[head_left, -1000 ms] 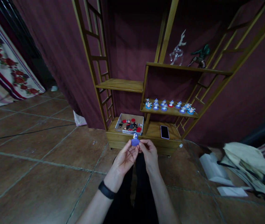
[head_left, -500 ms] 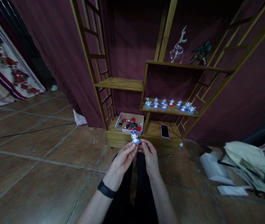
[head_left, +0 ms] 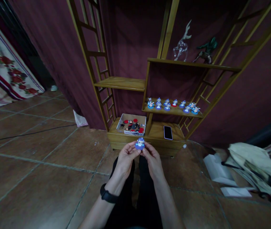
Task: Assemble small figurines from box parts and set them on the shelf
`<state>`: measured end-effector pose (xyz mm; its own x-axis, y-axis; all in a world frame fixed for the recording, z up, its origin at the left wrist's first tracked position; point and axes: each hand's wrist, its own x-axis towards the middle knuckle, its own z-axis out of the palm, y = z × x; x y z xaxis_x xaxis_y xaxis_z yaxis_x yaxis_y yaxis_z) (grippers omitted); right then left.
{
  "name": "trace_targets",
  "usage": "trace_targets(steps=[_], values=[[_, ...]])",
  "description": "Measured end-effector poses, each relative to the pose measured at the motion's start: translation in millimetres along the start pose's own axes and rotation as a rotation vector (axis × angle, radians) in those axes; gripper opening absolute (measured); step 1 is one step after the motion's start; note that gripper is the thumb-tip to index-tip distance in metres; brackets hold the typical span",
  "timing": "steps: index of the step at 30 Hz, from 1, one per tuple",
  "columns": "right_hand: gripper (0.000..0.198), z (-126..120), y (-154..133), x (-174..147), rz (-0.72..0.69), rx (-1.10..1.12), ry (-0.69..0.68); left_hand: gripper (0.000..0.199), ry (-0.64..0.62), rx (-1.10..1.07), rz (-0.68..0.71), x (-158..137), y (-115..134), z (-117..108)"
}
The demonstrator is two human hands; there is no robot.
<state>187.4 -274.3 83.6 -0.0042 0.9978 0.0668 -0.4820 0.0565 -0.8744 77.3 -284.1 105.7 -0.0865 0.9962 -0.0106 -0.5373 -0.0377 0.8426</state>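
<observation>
Between my fingertips stands a small purple-and-white figurine [head_left: 140, 143] on a round purple base, upright and facing me. My left hand [head_left: 126, 158] pinches the base from the left, closed on it. On the other side my right hand [head_left: 152, 158] grips the base's right edge, also closed. Just beyond sits a shallow cardboard box [head_left: 120, 129] holding dark and red figurine pieces and red discs. Several similar finished-looking figurines [head_left: 158, 105] line the shelf [head_left: 173, 112] to the upper right, most purple, some blue, one on a red base.
A phone [head_left: 168, 132] lies on the cabinet's low top, right of the box. Higher up stand a clear deer ornament [head_left: 181, 46] and a dark green statue [head_left: 207, 51]. Pale bags [head_left: 252, 159] and a white box [head_left: 217, 170] lie on the floor at right.
The figurine has turned and now shows its front squarely. My right hand has come in onto the base, and my left fingers have shifted round its left side.
</observation>
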Motion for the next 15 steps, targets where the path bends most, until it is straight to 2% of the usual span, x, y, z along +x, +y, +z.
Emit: trace_targets(steps=[8, 15], values=[[0.037, -2.7, -3.7, -0.6, -0.017, 0.039, -0.048, 0.041, -0.029, 0.149, 0.121, -2.2, -0.4, 2.5], [0.041, -1.8, -9.1, -2.2, -0.062, -0.050, -0.047, 0.040, -0.052, 0.197, 0.177, -4.0, 2.8, 2.5]])
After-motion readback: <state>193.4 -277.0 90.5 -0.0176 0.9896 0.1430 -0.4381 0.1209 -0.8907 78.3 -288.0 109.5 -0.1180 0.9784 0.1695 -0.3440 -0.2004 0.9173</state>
